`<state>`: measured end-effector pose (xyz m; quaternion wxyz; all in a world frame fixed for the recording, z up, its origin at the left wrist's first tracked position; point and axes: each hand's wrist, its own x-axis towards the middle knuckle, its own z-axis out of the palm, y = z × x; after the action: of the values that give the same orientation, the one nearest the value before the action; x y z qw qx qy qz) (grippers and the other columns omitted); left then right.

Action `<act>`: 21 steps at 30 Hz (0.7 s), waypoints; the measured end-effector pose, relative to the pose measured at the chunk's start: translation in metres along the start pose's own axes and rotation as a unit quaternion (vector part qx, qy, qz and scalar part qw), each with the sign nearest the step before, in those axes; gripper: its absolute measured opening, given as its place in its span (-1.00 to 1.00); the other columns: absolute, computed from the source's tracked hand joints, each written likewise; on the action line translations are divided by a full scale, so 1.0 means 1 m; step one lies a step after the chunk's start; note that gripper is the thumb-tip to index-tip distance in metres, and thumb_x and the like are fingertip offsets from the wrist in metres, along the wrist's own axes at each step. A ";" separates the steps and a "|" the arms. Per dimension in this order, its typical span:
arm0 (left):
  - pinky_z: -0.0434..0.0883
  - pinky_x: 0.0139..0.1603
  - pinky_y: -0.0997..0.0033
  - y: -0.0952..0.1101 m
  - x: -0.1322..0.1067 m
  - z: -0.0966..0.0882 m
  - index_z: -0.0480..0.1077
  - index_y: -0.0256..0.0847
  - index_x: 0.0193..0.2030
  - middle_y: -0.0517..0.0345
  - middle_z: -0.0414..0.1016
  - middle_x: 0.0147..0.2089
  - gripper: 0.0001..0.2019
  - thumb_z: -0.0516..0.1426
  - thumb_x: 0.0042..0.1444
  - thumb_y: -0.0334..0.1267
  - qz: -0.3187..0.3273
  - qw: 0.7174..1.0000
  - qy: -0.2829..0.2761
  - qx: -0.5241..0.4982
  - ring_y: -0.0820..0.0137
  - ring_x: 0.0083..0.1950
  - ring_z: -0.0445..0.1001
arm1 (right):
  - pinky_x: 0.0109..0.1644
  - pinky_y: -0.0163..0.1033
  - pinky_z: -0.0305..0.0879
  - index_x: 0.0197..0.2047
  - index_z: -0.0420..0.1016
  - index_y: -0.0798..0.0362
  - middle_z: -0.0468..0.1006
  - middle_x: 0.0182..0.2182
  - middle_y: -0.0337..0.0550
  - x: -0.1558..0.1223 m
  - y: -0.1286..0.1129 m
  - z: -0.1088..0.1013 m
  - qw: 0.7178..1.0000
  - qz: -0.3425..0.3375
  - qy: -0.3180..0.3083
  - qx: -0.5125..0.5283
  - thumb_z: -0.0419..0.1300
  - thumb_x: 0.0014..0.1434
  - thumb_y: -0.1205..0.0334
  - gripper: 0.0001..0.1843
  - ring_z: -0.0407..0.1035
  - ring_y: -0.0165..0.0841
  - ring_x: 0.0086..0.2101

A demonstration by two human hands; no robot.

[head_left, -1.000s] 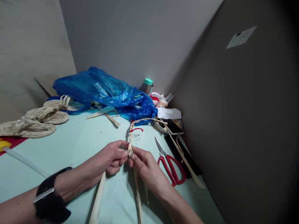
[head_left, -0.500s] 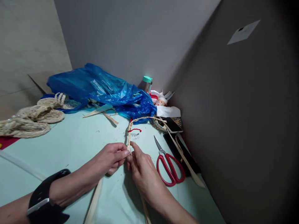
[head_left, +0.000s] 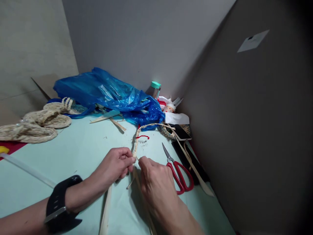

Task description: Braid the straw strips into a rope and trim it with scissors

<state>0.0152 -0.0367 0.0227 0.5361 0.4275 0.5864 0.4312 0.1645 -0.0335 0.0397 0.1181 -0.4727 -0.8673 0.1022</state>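
Observation:
A pale braided straw cord (head_left: 137,138) rises from between my hands and curves right toward the back of the table. My left hand (head_left: 122,162) pinches the lower end of the braid between thumb and fingers. Just to its right, my right hand (head_left: 155,178) is closed on a thin straw strand that comes off the braid; its fingertips are partly hidden. Loose straw strips (head_left: 105,209) hang below the hands toward the near edge. A red twisted tie (head_left: 143,136) lies against the braid. Red-handled scissors (head_left: 179,178) lie beside my right hand, blades pointing away.
A blue plastic bag (head_left: 110,94) fills the back of the table. Woven straw slippers (head_left: 41,125) lie at left. A phone (head_left: 182,133), a bottle with a green lid (head_left: 155,89) and a black flat object (head_left: 190,163) stand or lie near the right wall (head_left: 244,130).
My right hand has turned over and shifted slightly right, drawing a strand away from the braid. My left hand keeps its pinch. The view has shifted a little.

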 end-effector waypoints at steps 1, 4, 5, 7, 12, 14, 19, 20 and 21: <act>-0.06 -0.71 0.61 -0.001 0.000 0.001 0.27 -0.22 -0.56 0.30 0.33 -0.72 -0.79 0.17 -0.12 -0.15 -0.002 1.000 0.004 0.001 0.63 -0.75 0.10 | -0.49 -0.24 -0.27 -0.34 0.38 0.07 0.52 -0.51 -0.16 -0.003 -0.003 0.002 1.000 -0.009 0.004 -0.019 0.02 0.03 0.49 -0.81 0.26 -0.39 -0.57; -0.10 -0.69 0.62 -0.004 -0.001 0.000 0.33 -0.25 -0.54 0.34 0.21 -0.83 -0.80 0.17 -0.10 -0.16 -0.015 1.000 0.002 -0.008 0.64 -0.77 0.04 | -0.50 -0.24 -0.24 -0.28 0.38 0.07 0.55 -0.50 -0.16 -0.010 -0.013 0.008 0.998 -0.045 -0.001 -0.045 0.03 -0.02 0.48 -0.77 0.37 -0.34 -0.55; -0.10 -0.68 0.63 -0.005 -0.001 -0.001 0.35 -0.26 -0.52 0.34 0.21 -0.83 -0.80 0.18 -0.10 -0.16 -0.020 1.000 0.001 -0.020 0.65 -0.76 0.02 | -0.50 -0.24 -0.23 -0.24 0.37 0.07 0.56 -0.49 -0.16 -0.012 -0.016 0.010 0.997 -0.054 -0.005 -0.056 0.04 -0.03 0.47 -0.74 0.39 -0.31 -0.54; -0.10 -0.67 0.64 -0.006 -0.001 -0.004 0.38 -0.29 -0.47 0.25 0.37 -0.73 -0.80 0.21 -0.11 -0.18 -0.025 0.998 -0.008 -0.060 0.65 -0.72 0.09 | -0.52 -0.23 -0.22 -0.20 0.35 0.09 0.56 -0.46 -0.13 -0.015 -0.020 0.012 0.994 -0.067 -0.017 -0.086 0.06 -0.06 0.47 -0.69 0.43 -0.28 -0.51; -0.06 -0.68 0.64 -0.005 -0.003 -0.006 0.40 -0.34 -0.36 0.01 0.57 -0.38 -0.79 0.24 -0.09 -0.23 -0.024 0.986 -0.068 -0.148 0.66 -0.63 0.19 | -0.56 -0.22 -0.19 -0.24 0.34 0.12 0.56 -0.43 -0.04 -0.016 -0.025 0.018 0.986 -0.053 -0.052 -0.150 0.09 -0.04 0.45 -0.77 0.43 -0.27 -0.51; -0.03 -0.66 0.64 -0.004 -0.005 -0.006 0.39 -0.34 -0.36 0.05 0.54 -0.42 -0.80 0.24 -0.07 -0.25 -0.032 0.984 -0.080 -0.157 0.67 -0.64 0.15 | -0.55 -0.23 -0.12 -0.23 0.36 0.14 0.56 -0.43 -0.02 -0.017 -0.026 0.017 0.985 -0.048 -0.063 -0.152 0.09 -0.03 0.47 -0.76 0.42 -0.27 -0.51; -0.09 -0.66 0.66 -0.001 -0.009 -0.005 0.32 -0.28 -0.37 0.24 0.42 -0.52 -0.82 0.23 -0.05 -0.27 -0.018 0.983 -0.068 -0.170 0.67 -0.64 0.09 | -0.26 -0.16 0.19 -0.28 0.46 0.10 0.55 -0.35 0.00 -0.015 -0.017 -0.008 0.996 -0.073 -0.003 -0.047 0.13 0.14 0.28 -0.88 0.41 -0.15 -0.28; -0.10 -0.66 0.65 0.000 -0.009 -0.006 0.31 -0.27 -0.37 0.31 0.35 -0.57 -0.82 0.22 -0.05 -0.27 -0.011 0.984 -0.067 -0.167 0.66 -0.64 0.07 | -0.19 -0.13 0.21 -0.24 0.47 0.10 0.54 -0.31 0.02 -0.012 -0.012 -0.014 0.998 -0.043 0.038 -0.008 0.11 0.20 0.17 -0.81 0.39 -0.14 -0.23; -0.11 -0.66 0.65 0.000 -0.010 -0.006 0.31 -0.26 -0.37 0.36 0.29 -0.61 -0.83 0.21 -0.03 -0.26 -0.007 0.985 -0.066 -0.160 0.66 -0.64 0.06 | -0.13 -0.10 0.22 -0.17 0.47 0.12 0.53 -0.25 0.05 -0.008 -0.007 -0.019 0.997 -0.012 0.069 0.039 0.09 0.24 0.10 -0.72 0.37 -0.13 -0.18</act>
<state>0.0098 -0.0462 0.0258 0.6379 0.3598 0.4764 0.4864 0.1683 -0.0427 0.0586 0.1970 -0.4628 -0.8583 0.1018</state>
